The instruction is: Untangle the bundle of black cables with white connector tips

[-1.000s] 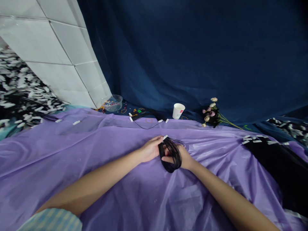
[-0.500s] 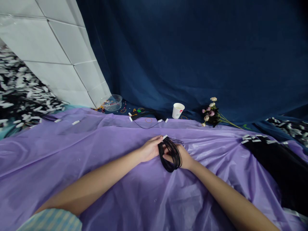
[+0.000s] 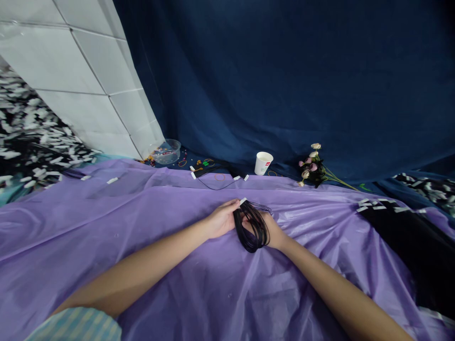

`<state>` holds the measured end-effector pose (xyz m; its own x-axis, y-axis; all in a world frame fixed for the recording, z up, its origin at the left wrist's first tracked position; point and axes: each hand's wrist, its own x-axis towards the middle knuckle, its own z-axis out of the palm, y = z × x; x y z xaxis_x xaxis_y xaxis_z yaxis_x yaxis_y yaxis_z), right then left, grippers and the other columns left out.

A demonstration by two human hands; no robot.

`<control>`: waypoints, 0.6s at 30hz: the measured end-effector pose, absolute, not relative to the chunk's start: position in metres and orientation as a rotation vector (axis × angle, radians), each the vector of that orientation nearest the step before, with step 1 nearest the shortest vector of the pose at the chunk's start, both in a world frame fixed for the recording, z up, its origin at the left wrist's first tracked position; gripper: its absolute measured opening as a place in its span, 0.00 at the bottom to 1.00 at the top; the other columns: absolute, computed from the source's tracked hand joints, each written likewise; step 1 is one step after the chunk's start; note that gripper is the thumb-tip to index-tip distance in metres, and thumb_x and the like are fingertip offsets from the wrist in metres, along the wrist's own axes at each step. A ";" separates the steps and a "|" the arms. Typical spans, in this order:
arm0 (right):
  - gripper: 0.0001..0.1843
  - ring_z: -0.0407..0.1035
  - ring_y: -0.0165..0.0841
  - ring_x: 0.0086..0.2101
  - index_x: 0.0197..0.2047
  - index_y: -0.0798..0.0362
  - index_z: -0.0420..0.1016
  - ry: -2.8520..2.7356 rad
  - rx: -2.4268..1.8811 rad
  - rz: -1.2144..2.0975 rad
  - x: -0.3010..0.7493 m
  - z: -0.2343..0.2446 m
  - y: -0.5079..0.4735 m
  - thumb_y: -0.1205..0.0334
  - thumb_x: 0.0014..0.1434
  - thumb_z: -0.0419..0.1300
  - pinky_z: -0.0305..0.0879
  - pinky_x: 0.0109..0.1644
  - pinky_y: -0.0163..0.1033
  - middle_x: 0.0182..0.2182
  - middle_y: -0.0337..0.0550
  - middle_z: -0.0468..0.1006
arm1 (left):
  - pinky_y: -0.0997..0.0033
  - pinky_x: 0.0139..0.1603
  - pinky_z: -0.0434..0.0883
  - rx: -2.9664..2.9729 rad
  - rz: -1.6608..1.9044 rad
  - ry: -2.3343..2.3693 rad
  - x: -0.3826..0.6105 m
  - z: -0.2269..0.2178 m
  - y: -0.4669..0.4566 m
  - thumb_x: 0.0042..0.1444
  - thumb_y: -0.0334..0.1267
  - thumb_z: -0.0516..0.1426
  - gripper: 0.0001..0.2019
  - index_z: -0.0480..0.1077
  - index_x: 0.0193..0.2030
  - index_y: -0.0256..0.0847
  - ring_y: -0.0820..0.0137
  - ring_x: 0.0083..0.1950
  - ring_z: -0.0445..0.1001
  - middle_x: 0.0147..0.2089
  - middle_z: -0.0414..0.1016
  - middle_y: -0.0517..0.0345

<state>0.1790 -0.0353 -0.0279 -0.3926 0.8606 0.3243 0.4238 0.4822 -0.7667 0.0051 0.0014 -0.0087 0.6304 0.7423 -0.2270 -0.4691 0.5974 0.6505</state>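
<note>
A looped bundle of thin black wires (image 3: pixel 250 244) is held up between both hands over the purple sheet. At its top end sits a white connector (image 3: pixel 243 201). My left hand (image 3: pixel 222 219) pinches the bundle just beside that connector. On the other side, my right hand (image 3: pixel 274 232) is curled round the wires, its fingertips inside the loop and partly hidden by the strands. Some loose wire ends stick out to the right above the right hand.
Past the purple sheet (image 3: pixel 170 208) lie more black wires with white connectors (image 3: pixel 236 178), a paper cup (image 3: pixel 263 165), artificial flowers (image 3: pixel 309 166), rubber bands and a clear plastic bowl (image 3: pixel 168 151). Large piles of connector wires (image 3: pixel 39 128) are at left and right (image 3: pixel 398 241).
The fingers of my right hand have shifted inside the loop and show less now. The wire loop has spread slightly. My left hand keeps its place.
</note>
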 end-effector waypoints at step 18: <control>0.12 0.73 0.37 0.36 0.36 0.55 0.75 -1.780 -1.023 0.955 0.185 -0.024 -0.031 0.54 0.59 0.59 0.70 0.41 0.39 0.33 0.45 0.78 | 0.63 0.40 0.75 0.510 0.703 0.637 0.006 -0.009 0.006 0.62 0.34 0.54 0.05 0.70 0.40 0.36 0.66 0.34 0.77 0.37 0.75 0.49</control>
